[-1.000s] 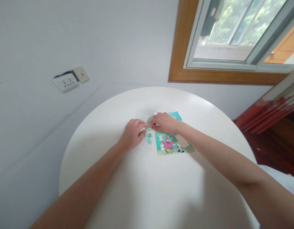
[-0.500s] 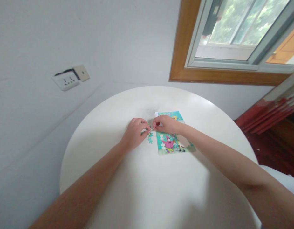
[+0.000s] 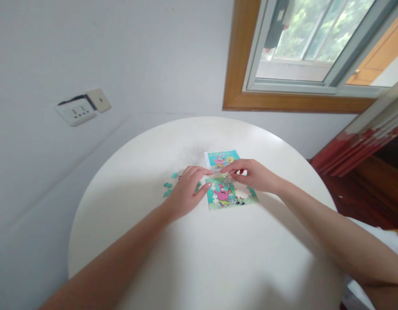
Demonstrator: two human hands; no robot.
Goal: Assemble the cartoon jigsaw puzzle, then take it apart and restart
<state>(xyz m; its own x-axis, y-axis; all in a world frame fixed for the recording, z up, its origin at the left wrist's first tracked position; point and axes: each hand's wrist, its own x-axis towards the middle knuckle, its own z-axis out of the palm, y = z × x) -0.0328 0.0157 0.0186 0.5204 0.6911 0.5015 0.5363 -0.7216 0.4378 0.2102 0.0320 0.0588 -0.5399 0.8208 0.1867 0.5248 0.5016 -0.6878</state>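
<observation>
A partly assembled jigsaw puzzle [image 3: 222, 196] with a pink cartoon starfish lies flat on the white round table, with gaps in its picture. At its upper left edge is my left hand [image 3: 189, 189], thumb and index finger apart, the fingertips touching or just over the border. My right hand [image 3: 255, 175] is above the puzzle's top part, its fingers pinched on what looks like a small puzzle piece [image 3: 230, 174], mostly hidden. Loose teal puzzle pieces [image 3: 168, 186] lie left of my left hand, some partly covered by it. Behind the puzzle sits a picture card [image 3: 222, 157] of the cartoon.
The round white table [image 3: 199, 254] stands against a pale wall [image 3: 147, 56] with a power socket [image 3: 76, 111]. A wood-framed window [image 3: 303, 101] is at the back right, beside a red and white curtain [image 3: 342, 148].
Both hands have parted from their shared pinch at the puzzle's left side. My right hand has moved right over the puzzle, and my left hand has opened. The view has shifted slightly right.
</observation>
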